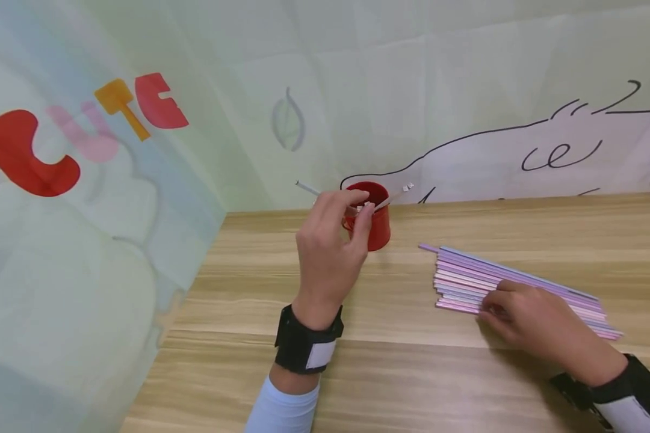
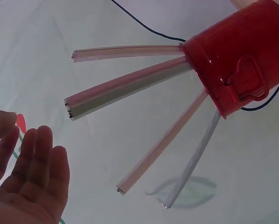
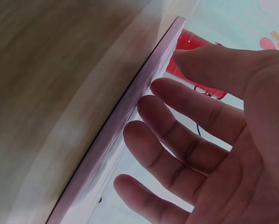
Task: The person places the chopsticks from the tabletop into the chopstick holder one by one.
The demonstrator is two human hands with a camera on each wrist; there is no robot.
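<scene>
A red metal cup (image 1: pixel 379 231) with a small wire handle stands at the back of the table. Several thin straws (image 2: pixel 125 88), pinkish and grey, fan out from its mouth. My left hand (image 1: pixel 327 252) is in front of the cup, fingers bent loosely; the left wrist view shows it apart from the straw ends with nothing in it. A row of straws (image 1: pixel 466 270) in pink, lilac and blue lies side by side on the table. Over the near edge of that row is my right hand (image 1: pixel 536 319), its fingers loosely bent beside a pinkish straw (image 3: pixel 130 98).
The wooden table (image 1: pixel 238 270) meets a printed cloth backdrop (image 1: pixel 384 90) just behind the cup. Another cloth (image 1: pixel 86 258) with the letters CUTE runs along the left side.
</scene>
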